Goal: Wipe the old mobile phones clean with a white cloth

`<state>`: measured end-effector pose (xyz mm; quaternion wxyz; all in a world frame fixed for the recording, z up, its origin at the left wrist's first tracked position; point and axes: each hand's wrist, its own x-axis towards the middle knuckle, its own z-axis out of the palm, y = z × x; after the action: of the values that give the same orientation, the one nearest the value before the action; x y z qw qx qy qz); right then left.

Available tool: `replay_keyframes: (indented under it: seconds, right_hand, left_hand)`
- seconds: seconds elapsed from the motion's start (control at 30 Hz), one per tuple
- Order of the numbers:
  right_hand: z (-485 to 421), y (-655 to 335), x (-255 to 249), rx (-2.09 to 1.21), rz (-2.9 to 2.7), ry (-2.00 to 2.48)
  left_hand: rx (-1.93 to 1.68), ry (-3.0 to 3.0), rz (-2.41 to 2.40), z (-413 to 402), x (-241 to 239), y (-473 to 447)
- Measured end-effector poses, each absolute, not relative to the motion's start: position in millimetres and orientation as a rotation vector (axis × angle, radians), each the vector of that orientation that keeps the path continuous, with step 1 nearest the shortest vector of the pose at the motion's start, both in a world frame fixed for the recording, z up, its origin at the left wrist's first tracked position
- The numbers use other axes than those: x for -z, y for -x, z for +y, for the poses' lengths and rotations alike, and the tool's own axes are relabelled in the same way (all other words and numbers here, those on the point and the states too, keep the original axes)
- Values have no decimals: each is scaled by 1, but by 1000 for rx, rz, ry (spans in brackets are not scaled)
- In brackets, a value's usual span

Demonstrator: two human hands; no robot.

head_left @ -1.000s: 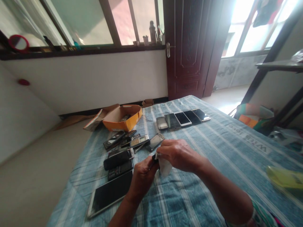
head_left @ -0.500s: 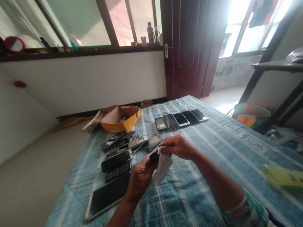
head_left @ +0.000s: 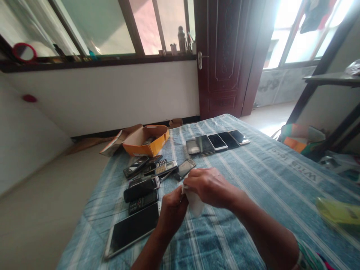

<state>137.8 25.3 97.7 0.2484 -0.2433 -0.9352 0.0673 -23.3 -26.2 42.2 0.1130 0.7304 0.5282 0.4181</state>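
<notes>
Blue bedcover [head_left: 253, 176], phones [head_left: 140, 187] left | left hand [head_left: 171, 212] clenched, contents hidden | right hand [head_left: 209, 185] pinching cloth [head_left: 194, 203] | likely wiping; next needs steady hold

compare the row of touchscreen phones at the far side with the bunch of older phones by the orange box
The row of flat touchscreen phones lies side by side in a neat line; the bunch of older dark phones lies at mixed angles, some overlapping. The touchscreen phones are thin slabs with glass fronts; the older phones look chunkier, several with keypads. Both rest on the blue striped cloth.
</notes>
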Motion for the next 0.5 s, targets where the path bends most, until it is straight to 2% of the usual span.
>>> replay_keyframes:
  seconds: [0.17, 0.27, 0.33, 0.43, 0.5]
  right_hand:
    - [54, -158, -93, -616, -2457, 562]
    - [60, -162, -93, -760, -2407, 530]
    - [53, -159, -96, -673, -2420, 605]
    - [34, -149, -102, -291, -2505, 762]
    - [22, -141, -104, -147, -2549, 715]
  left_hand:
    - [-1170, -2069, 1574, -26, -43, 23]
    - [-1165, -2025, 1559, -26, -41, 25]
    - [-1171, -2021, 1560, -25, -40, 26]
    - [-1167, -2065, 1581, -26, -38, 28]
    - [-1196, -2085, 1570, -27, -39, 27]
